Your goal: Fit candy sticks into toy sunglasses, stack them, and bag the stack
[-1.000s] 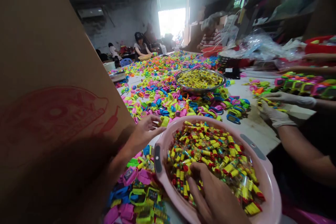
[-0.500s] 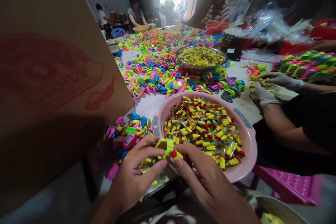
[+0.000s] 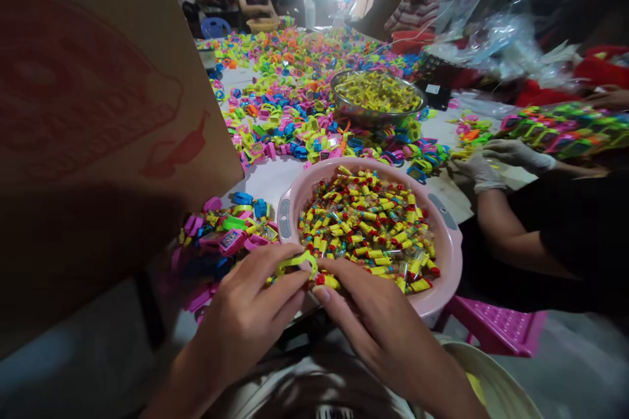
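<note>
Above the near rim of a pink basin point(image 3: 449, 268) full of small yellow-and-red candy packets point(image 3: 368, 216), my two hands meet. My left hand point(image 3: 250, 298) is closed, pinching a yellow-green plastic toy watch point(image 3: 308, 260) by its band. Between thumb and fingers, my right hand point(image 3: 376, 308) grips one yellow-and-red candy packet point(image 3: 329, 281) close against the watch. Whether the two pieces are joined I cannot tell. Left of the basin, beyond my left hand, lies a pile of pink, blue and green toy watches point(image 3: 230, 239).
A large cardboard box point(image 3: 98, 111) blocks the left side. Behind the basin stand a metal bowl point(image 3: 378, 119) and heaps of toy watches point(image 3: 295, 88). A co-worker's gloved hands point(image 3: 476, 170) work at the right, above a pink stool point(image 3: 511, 327). A pale bucket point(image 3: 506, 380) stands lower right.
The toy watch has turned in my left fingers, its band now showing more edge-on. Both hands stay together. My view has tilted down and shifted slightly right.
</note>
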The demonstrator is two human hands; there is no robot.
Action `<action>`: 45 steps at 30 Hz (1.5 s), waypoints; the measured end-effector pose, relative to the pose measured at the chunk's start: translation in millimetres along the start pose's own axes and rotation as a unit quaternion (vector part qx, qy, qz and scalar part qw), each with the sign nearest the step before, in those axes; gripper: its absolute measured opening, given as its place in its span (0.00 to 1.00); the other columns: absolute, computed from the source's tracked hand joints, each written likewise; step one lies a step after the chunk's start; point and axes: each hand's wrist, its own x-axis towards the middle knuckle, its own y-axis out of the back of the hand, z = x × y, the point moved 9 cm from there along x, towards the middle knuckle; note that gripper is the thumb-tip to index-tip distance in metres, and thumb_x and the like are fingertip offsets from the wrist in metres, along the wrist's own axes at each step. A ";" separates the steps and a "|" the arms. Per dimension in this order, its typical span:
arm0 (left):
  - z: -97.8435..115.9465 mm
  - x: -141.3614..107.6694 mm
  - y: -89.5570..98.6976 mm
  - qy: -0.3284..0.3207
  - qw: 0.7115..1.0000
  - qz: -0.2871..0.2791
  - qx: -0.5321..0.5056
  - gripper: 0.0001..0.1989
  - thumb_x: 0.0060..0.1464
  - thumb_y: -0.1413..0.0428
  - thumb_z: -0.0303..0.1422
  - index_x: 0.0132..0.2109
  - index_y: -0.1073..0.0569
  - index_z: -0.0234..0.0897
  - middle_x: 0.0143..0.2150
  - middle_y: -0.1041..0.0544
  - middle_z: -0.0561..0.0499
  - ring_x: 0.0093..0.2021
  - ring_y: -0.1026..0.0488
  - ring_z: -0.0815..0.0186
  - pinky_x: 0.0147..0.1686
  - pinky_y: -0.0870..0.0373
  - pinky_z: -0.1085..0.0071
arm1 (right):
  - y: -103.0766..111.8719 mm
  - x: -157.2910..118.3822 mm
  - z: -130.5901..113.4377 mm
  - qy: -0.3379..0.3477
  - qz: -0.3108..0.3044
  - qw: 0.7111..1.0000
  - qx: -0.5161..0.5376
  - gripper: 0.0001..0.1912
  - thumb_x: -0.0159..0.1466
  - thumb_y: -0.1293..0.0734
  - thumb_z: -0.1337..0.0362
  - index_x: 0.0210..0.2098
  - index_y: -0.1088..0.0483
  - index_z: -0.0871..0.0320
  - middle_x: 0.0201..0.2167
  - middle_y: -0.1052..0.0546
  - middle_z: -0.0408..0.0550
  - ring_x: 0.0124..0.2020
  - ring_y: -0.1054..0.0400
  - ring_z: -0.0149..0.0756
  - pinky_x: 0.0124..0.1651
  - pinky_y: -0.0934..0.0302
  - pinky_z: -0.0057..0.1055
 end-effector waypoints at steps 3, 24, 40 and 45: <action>7.3 -0.5 -2.4 -0.040 0.997 -0.030 0.067 0.08 0.72 0.41 0.24 0.52 0.19 0.37 0.60 0.17 0.41 0.62 0.20 0.57 0.63 0.23 0.60 | 1.5 -1.7 1.3 -0.009 -0.006 1.000 -0.014 0.12 0.82 0.38 0.61 0.57 0.25 0.53 0.49 0.15 0.48 0.48 0.18 0.43 0.53 0.28 0.36; -46.9 -34.2 13.7 -0.005 0.987 -0.035 0.157 0.07 0.70 0.39 0.21 0.51 0.22 0.34 0.60 0.18 0.37 0.59 0.20 0.53 0.61 0.27 0.58 | 19.4 6.9 35.8 0.011 0.012 0.992 -0.125 0.17 0.78 0.34 0.67 0.63 0.24 0.52 0.52 0.17 0.53 0.49 0.22 0.45 0.50 0.28 0.37; -86.7 -37.7 19.0 0.049 0.969 -0.048 0.237 0.04 0.71 0.38 0.28 0.45 0.17 0.38 0.55 0.15 0.43 0.53 0.17 0.55 0.57 0.21 0.58 | -2.5 27.9 67.9 0.052 -0.074 0.897 -0.432 0.17 0.66 0.32 0.80 0.49 0.29 0.54 0.48 0.26 0.57 0.47 0.30 0.56 0.49 0.30 0.49; -74.9 -38.5 15.9 0.065 0.984 -0.052 0.155 0.06 0.69 0.38 0.25 0.48 0.17 0.40 0.57 0.16 0.43 0.57 0.18 0.55 0.59 0.22 0.58 | 2.3 27.1 61.5 0.076 -0.027 0.926 -0.369 0.16 0.70 0.37 0.78 0.53 0.30 0.55 0.53 0.24 0.59 0.50 0.29 0.56 0.53 0.29 0.52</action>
